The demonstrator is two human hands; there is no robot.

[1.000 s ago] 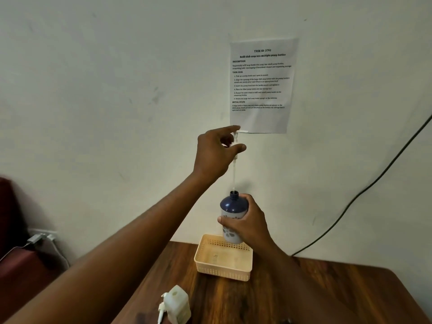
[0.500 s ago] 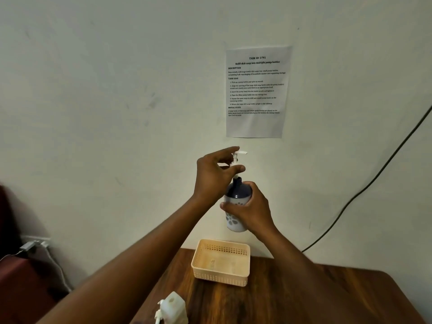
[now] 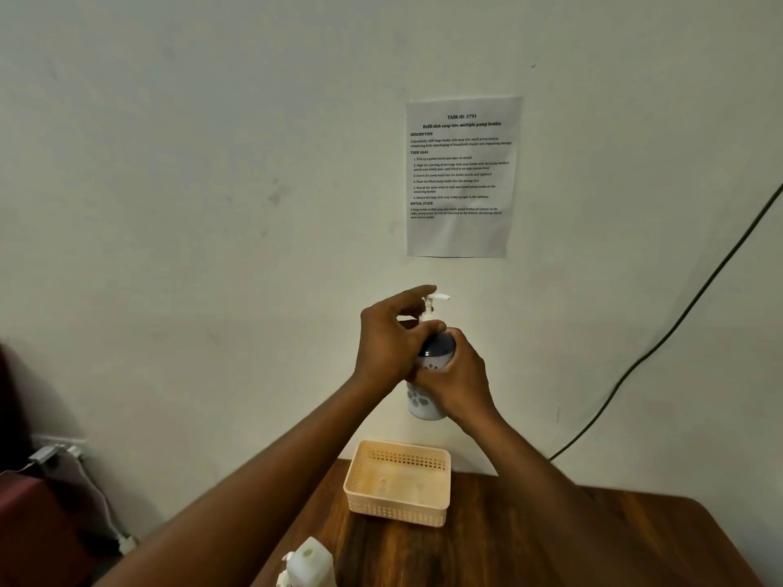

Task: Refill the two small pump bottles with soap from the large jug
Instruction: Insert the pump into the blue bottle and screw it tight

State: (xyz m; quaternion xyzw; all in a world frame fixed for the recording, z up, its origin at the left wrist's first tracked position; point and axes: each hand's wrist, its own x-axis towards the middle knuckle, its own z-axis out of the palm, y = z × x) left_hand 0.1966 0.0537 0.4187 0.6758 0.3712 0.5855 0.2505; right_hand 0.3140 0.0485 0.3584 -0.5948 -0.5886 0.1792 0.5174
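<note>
A small pump bottle [image 3: 425,402], white with paw prints and a dark blue shoulder, is held up in the air in front of the wall. My right hand [image 3: 455,372] grips its body. The white pump head [image 3: 434,305] sits in the bottle's neck, and my left hand [image 3: 392,341] pinches the pump's collar with thumb and fingers. A second white bottle [image 3: 311,565] with an open mouth stands at the bottom edge of the head view, a white pump part beside it. The large jug is out of view.
A beige perforated basket [image 3: 398,508] stands on the brown wooden table [image 3: 529,552] against the wall, below the held bottle. A printed task sheet [image 3: 462,175] hangs on the wall. A black cable [image 3: 661,345] runs down the wall at right. Chargers and cords lie at left.
The pump head, held high with its tube above the bottle's mouth, has gone down into the neck. My left hand has dropped to the collar. The view has tilted slightly downward.
</note>
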